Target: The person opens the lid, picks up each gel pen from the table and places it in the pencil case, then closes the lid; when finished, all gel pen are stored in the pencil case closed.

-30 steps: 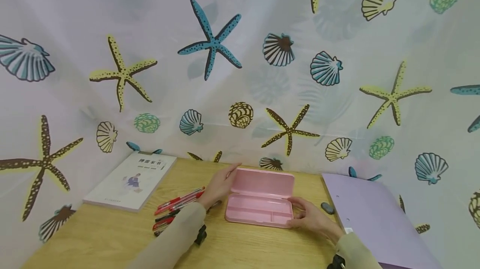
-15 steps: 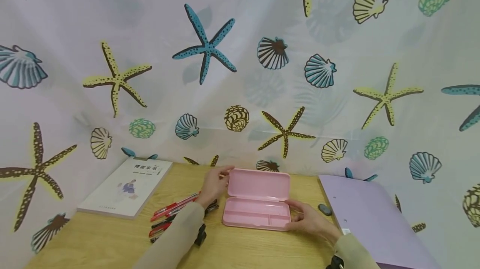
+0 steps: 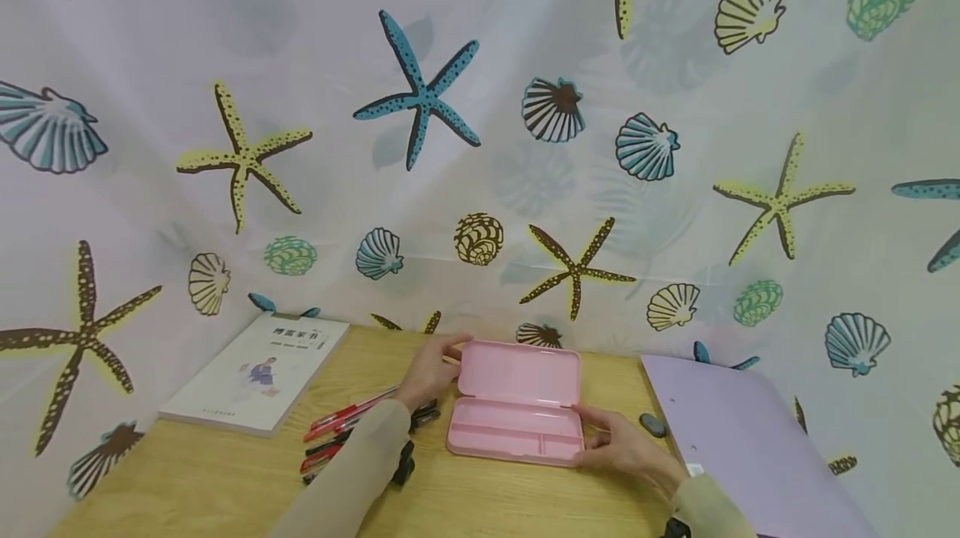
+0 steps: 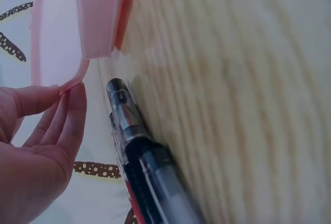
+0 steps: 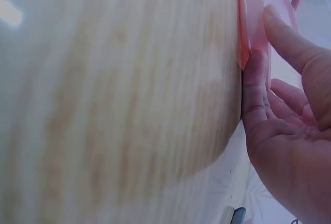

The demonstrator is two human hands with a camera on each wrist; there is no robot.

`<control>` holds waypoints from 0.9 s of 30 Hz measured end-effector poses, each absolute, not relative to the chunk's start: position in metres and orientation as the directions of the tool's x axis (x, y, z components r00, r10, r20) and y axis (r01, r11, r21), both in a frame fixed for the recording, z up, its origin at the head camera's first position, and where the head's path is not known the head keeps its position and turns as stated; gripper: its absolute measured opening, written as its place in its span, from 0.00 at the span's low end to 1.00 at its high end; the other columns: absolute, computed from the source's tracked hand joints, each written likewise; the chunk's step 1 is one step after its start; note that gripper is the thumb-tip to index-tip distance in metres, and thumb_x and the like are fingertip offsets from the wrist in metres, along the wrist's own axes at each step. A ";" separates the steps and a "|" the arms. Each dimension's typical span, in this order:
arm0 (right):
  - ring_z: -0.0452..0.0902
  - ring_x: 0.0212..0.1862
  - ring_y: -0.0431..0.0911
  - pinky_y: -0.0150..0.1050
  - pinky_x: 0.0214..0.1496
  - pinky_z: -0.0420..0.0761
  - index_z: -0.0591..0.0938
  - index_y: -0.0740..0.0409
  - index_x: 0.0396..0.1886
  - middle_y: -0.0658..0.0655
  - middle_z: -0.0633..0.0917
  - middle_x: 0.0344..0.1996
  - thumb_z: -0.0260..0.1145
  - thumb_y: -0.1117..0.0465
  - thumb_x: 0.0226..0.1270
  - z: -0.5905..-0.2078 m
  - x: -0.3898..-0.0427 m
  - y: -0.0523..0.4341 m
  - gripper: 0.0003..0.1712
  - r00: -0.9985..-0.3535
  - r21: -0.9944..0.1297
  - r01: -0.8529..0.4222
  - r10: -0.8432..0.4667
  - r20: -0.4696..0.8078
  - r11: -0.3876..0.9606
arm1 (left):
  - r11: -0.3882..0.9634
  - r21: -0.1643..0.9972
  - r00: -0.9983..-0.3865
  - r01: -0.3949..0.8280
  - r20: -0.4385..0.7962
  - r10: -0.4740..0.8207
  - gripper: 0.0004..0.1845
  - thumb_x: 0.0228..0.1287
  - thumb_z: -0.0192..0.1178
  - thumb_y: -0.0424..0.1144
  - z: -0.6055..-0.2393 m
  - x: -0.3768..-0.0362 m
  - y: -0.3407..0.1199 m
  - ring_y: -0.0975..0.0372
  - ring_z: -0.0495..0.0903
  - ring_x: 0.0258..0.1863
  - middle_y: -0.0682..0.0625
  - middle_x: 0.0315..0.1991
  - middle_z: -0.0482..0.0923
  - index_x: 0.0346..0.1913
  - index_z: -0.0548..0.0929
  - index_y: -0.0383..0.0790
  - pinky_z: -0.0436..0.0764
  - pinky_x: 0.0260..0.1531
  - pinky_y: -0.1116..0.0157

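Centrally, one pink pencil case (image 3: 517, 413) lies open on the wooden table (image 3: 225, 480), lid tipped back, tray compartments bare. Left hand (image 3: 429, 371): fingers straight and close together, tips touching the lid's left edge. Right hand (image 3: 624, 446): thumb and fingers lightly bent, pinching the tray's right end. Just behind the left fingers, under the wrist: red and black pens (image 3: 341, 434). Further left of them: white book (image 3: 258, 371). Just beyond the right fingers: small dark eraser (image 3: 652, 424); then a lilac folder (image 3: 738, 438).
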State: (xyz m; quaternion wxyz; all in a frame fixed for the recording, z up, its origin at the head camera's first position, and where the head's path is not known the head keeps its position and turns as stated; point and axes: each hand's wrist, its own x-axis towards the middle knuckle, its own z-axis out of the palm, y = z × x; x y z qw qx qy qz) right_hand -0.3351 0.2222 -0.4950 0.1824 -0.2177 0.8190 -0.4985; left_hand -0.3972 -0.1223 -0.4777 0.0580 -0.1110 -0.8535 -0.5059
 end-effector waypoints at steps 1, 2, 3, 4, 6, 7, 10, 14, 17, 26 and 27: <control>0.81 0.35 0.43 0.32 0.36 0.79 0.58 0.65 0.75 0.69 0.78 0.56 0.75 0.62 0.57 -0.496 -0.335 0.223 0.50 -0.838 -0.898 -0.173 -0.539 -0.081 0.404 | 0.457 0.856 -0.970 0.241 0.199 0.138 0.31 0.58 0.59 0.21 -0.479 -0.398 -0.123 0.58 0.81 0.34 0.38 0.47 0.82 0.66 0.75 0.42 0.79 0.28 0.65; 0.82 0.36 0.43 0.32 0.36 0.79 0.58 0.65 0.75 0.70 0.77 0.58 0.75 0.62 0.57 -0.497 -0.334 0.223 0.50 -0.837 -0.900 -0.176 -0.542 -0.077 0.399 | 0.452 0.860 -0.971 0.236 0.191 0.145 0.32 0.57 0.58 0.20 -0.479 -0.399 -0.123 0.57 0.81 0.34 0.37 0.47 0.81 0.66 0.75 0.41 0.79 0.28 0.65; 0.82 0.36 0.43 0.32 0.36 0.79 0.58 0.65 0.75 0.71 0.76 0.59 0.75 0.62 0.57 -0.497 -0.334 0.223 0.51 -0.837 -0.900 -0.177 -0.542 -0.075 0.398 | 0.443 0.866 -0.972 0.231 0.182 0.150 0.32 0.57 0.58 0.20 -0.481 -0.399 -0.123 0.57 0.81 0.34 0.37 0.47 0.81 0.66 0.75 0.41 0.80 0.28 0.64; 0.82 0.36 0.43 0.32 0.36 0.79 0.58 0.65 0.75 0.72 0.74 0.61 0.75 0.62 0.57 -0.498 -0.334 0.223 0.51 -0.836 -0.903 -0.179 -0.545 -0.070 0.391 | 0.434 0.873 -0.973 0.222 0.173 0.151 0.32 0.56 0.58 0.20 -0.481 -0.400 -0.124 0.57 0.81 0.33 0.37 0.47 0.80 0.66 0.75 0.41 0.80 0.28 0.63; 0.83 0.36 0.43 0.32 0.37 0.80 0.58 0.65 0.75 0.73 0.73 0.62 0.75 0.62 0.56 -0.498 -0.334 0.223 0.51 -0.834 -0.904 -0.181 -0.548 -0.068 0.387 | 0.421 0.883 -0.976 0.206 0.156 0.151 0.33 0.56 0.57 0.20 -0.482 -0.401 -0.124 0.58 0.81 0.31 0.36 0.47 0.80 0.66 0.75 0.42 0.81 0.28 0.62; 0.83 0.36 0.43 0.32 0.37 0.79 0.58 0.65 0.75 0.72 0.70 0.65 0.75 0.62 0.56 -0.498 -0.334 0.223 0.51 -0.835 -0.904 -0.180 -0.546 -0.067 0.387 | 0.417 0.887 -0.977 0.198 0.147 0.151 0.33 0.55 0.57 0.20 -0.481 -0.402 -0.124 0.58 0.81 0.29 0.36 0.47 0.80 0.66 0.75 0.42 0.81 0.28 0.62; 0.82 0.35 0.41 0.32 0.36 0.79 0.59 0.64 0.75 0.71 0.72 0.64 0.75 0.61 0.56 -0.496 -0.334 0.224 0.51 -0.838 -0.896 -0.183 -0.541 -0.072 0.404 | 0.417 0.896 -0.984 0.156 0.104 0.144 0.33 0.55 0.57 0.21 -0.479 -0.402 -0.123 0.59 0.77 0.24 0.36 0.48 0.79 0.66 0.75 0.44 0.76 0.21 0.63; 0.81 0.35 0.41 0.32 0.36 0.78 0.60 0.63 0.75 0.71 0.77 0.59 0.76 0.59 0.56 -0.491 -0.332 0.223 0.50 -0.844 -0.881 -0.188 -0.530 -0.080 0.433 | 0.425 0.900 -0.990 0.099 0.045 0.134 0.34 0.57 0.57 0.21 -0.475 -0.402 -0.122 0.57 0.75 0.23 0.36 0.49 0.78 0.67 0.73 0.46 0.68 0.16 0.65; 0.82 0.37 0.44 0.33 0.37 0.79 0.60 0.63 0.75 0.72 0.74 0.62 0.75 0.60 0.56 -0.489 -0.332 0.223 0.50 -0.848 -0.879 -0.186 -0.523 -0.082 0.440 | 0.424 0.902 -0.990 0.087 0.031 0.137 0.34 0.58 0.56 0.21 -0.472 -0.400 -0.121 0.55 0.78 0.27 0.36 0.49 0.77 0.68 0.72 0.45 0.74 0.20 0.63; 0.82 0.38 0.44 0.33 0.38 0.79 0.61 0.62 0.75 0.69 0.66 0.71 0.77 0.59 0.55 -0.492 -0.331 0.222 0.51 -0.858 -0.887 -0.156 -0.505 -0.097 0.435 | 0.465 0.872 -0.983 0.151 0.081 0.167 0.34 0.58 0.62 0.26 -0.473 -0.396 -0.128 0.55 0.80 0.37 0.38 0.54 0.78 0.69 0.71 0.46 0.80 0.28 0.59; 0.82 0.37 0.44 0.33 0.38 0.79 0.61 0.61 0.74 0.68 0.67 0.70 0.77 0.59 0.54 -0.492 -0.331 0.222 0.51 -0.860 -0.886 -0.156 -0.501 -0.095 0.437 | 0.466 0.871 -0.982 0.156 0.085 0.170 0.34 0.59 0.62 0.27 -0.472 -0.395 -0.130 0.54 0.80 0.38 0.38 0.54 0.78 0.69 0.71 0.47 0.79 0.27 0.58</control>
